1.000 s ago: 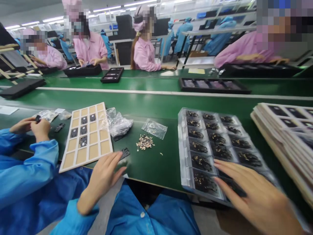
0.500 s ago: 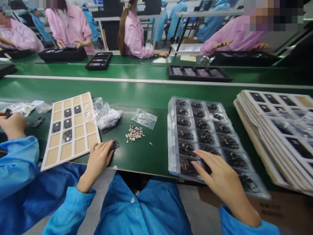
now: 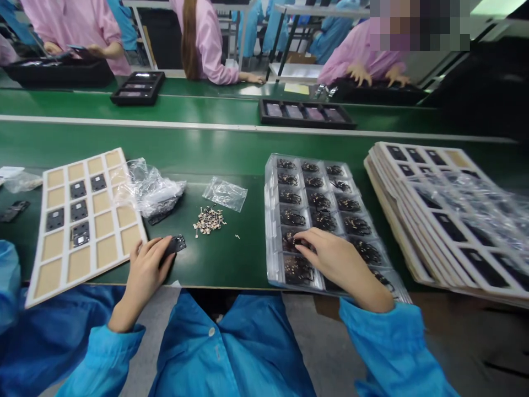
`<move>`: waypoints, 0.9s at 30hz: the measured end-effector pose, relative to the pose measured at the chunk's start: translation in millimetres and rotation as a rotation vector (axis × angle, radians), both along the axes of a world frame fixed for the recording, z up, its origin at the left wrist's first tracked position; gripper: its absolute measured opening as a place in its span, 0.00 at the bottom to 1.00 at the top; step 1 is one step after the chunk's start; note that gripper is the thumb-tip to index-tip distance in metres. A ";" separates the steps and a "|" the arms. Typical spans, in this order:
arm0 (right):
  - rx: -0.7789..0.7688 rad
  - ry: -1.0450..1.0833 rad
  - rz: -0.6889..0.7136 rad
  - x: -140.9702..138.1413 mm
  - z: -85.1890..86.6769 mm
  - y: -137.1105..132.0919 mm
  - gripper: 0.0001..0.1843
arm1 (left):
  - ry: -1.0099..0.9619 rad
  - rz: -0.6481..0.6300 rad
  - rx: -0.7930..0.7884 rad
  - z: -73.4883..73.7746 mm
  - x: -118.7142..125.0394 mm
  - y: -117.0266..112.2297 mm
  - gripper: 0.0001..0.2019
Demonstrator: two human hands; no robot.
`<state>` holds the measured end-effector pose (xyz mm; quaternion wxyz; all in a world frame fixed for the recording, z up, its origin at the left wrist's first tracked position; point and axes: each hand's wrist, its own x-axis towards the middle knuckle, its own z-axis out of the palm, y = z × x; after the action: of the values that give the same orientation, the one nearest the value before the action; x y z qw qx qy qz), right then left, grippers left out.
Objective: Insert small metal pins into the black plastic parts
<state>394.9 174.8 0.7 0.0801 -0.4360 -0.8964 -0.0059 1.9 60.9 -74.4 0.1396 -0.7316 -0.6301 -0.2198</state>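
Note:
My left hand (image 3: 144,270) rests at the near table edge with its fingers closed on a small black flat part (image 3: 177,243). My right hand (image 3: 334,260) lies on a clear plastic blister tray (image 3: 273,220) full of small black-and-gold pieces, its fingertips curled and pinching into one pocket (image 3: 294,239); what they hold is hidden. A cream grid board (image 3: 82,220) with a few black parts in its cells lies just left of my left hand. A small heap of tiny metal bits (image 3: 209,219) sits between the hands.
Crumpled clear bags (image 3: 155,190) and a small flat bag (image 3: 225,193) lie behind the heap. A stack of cream boards (image 3: 446,215) fills the right side. Black trays (image 3: 306,114) sit on the far green belt, where people in pink work. A co-worker's blue sleeve (image 3: 8,275) is at left.
My left hand slid onto the small black part and closed on it. My right hand moved left and up the blister tray and curled into a pocket. The view tilted down.

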 end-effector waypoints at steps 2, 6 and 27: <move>0.000 -0.008 0.004 -1.1 0.6 -0.3 0.10 | -0.005 -0.004 0.011 -0.9 -0.4 0.3 0.15; 0.043 -0.046 0.013 -2.5 0.6 -2.2 0.11 | -0.024 0.001 0.007 -2.8 -1.7 0.2 0.15; -0.068 0.277 -0.240 3.7 11.6 -9.3 0.24 | -0.094 0.064 -0.073 0.8 6.7 -1.8 0.17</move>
<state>398.6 165.5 12.4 0.1865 -0.5389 -0.8180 0.0752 8.6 59.1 -73.6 0.0903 -0.7045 -0.6666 -0.2261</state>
